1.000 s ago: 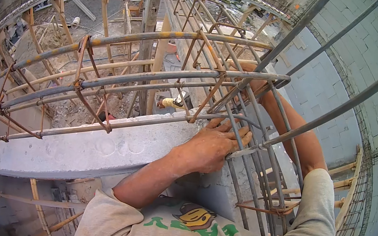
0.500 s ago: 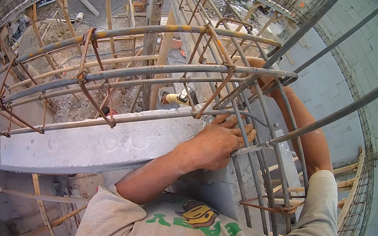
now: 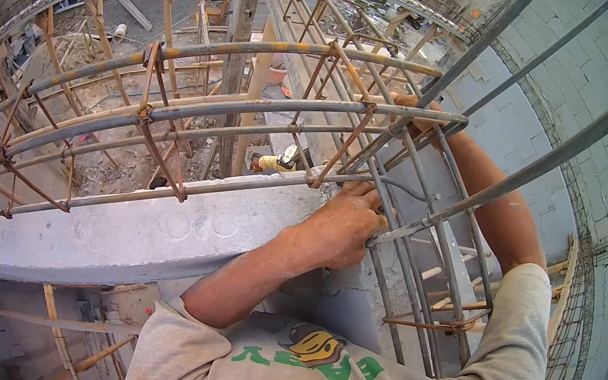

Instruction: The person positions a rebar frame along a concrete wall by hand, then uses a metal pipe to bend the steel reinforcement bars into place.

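My left hand is at the corner where the steel reinforcing bars cross, just above the concrete beam. Its fingers are curled in beside the bars, and whatever they pinch is hidden. Close to its knuckles is the lower end of a long slanting rebar. My right hand reaches round the far side of the rebar cage, near the ends of the curved bars. Bars cover most of its fingers, so its grip is hard to make out.
Rusty stirrups tie the curved bars on the left. Another rebar cage runs away from me along a beam. Wooden props stand below over rubble. A grey block wall rises on the right. A yellow-handled tool lies beyond the beam.
My left hand has drawn slightly back and left, its fingers folding in from across the bars. My right hand stays behind the cage. The view has shifted a little.
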Available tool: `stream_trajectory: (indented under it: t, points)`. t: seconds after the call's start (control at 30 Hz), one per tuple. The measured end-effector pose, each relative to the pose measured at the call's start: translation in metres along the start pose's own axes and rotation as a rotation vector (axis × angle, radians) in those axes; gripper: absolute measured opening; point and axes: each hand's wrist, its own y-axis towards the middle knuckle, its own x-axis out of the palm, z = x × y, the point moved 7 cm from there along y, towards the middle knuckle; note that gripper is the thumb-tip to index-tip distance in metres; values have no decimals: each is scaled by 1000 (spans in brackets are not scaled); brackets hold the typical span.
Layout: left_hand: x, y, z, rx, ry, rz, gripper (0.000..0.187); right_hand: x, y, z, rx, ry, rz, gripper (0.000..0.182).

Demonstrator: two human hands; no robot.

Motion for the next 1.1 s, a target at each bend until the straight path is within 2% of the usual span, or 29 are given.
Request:
stream_trajectory:
  t: [0.07, 0.13, 0.2, 0.23, 0.33, 0.43, 0.53, 0.63, 0.73, 0.8, 0.87, 0.93, 1.03, 1.1]
  points:
    - [-1, -1, 2, 13, 21, -2, 56, -5, -17, -24, 13, -241, -7, 34]
    - [0, 0, 2, 27, 52, -70, 52, -6, -33, -37, 62, -280, 19, 32]
    - [0, 0, 0, 78, 42, -13, 40, -6, -51, -54, 93, -437, 40, 32]
    - [-2, -1, 1, 104, 37, 15, 35, -8, -68, -67, 171, -697, 131, 33]
    - [-6, -3, 5, 86, 7, -73, 46, -15, -111, -84, 427, -830, 220, 34]
    - [-8, -18, 11, 84, 164, 129, 46, -10, -165, -107, 479, -938, 257, 39]
    - [-24, -38, 34, 119, 223, 311, 42, 18, -223, -133, 522, -898, 321, 43]
    - [-49, -61, 41, -6, -58, 238, 40, 34, -274, -149, 594, -949, 345, 45]
    - [-87, -88, 46, 19, -180, 518, 39, 62, -315, -159, 602, -909, 398, 48]
    - [-113, -107, 58, 85, -104, 716, 46, 79, -337, -160, 590, -920, 443, 55]
    - [-143, -122, 74, 182, 139, 899, 55, 93, -354, -160, 544, -886, 506, 59]
    - [-168, -131, 84, 266, 256, 1006, 66, 102, -366, -160, 513, -950, 509, 65]
    - [-203, -131, 108, 266, 605, 991, 77, 123, -382, -155, 491, -967, 523, 74]
    - [-214, -120, 98, 189, 739, 902, 78, 131, -389, -146, 524, -931, 563, 73]
